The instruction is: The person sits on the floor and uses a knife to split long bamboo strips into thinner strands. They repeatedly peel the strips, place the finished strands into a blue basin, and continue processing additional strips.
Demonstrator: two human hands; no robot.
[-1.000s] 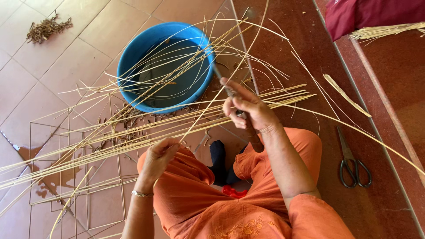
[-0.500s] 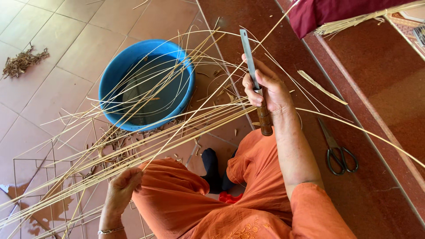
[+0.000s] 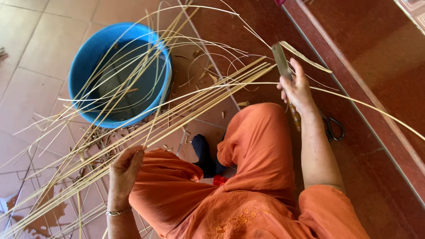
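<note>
Two hands share the load: my left hand is clenched on the bundle of cane strips at my knee, my right hand grasps a knife. Strips run diagonally from the floor's lower-left toward the blade, past the blue bucket.

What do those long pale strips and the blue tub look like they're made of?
The long strips look like split bamboo or cane: pale straw-yellow, thin, flat, matte, and springy enough to arc without breaking. Which plant, I cannot tell. The blue tub looks like moulded plastic: one even colour, with a smooth, slightly glossy rolled rim. The left hand grips the strips; the right hand holds a knife with a dull grey, probably metal blade.
</note>
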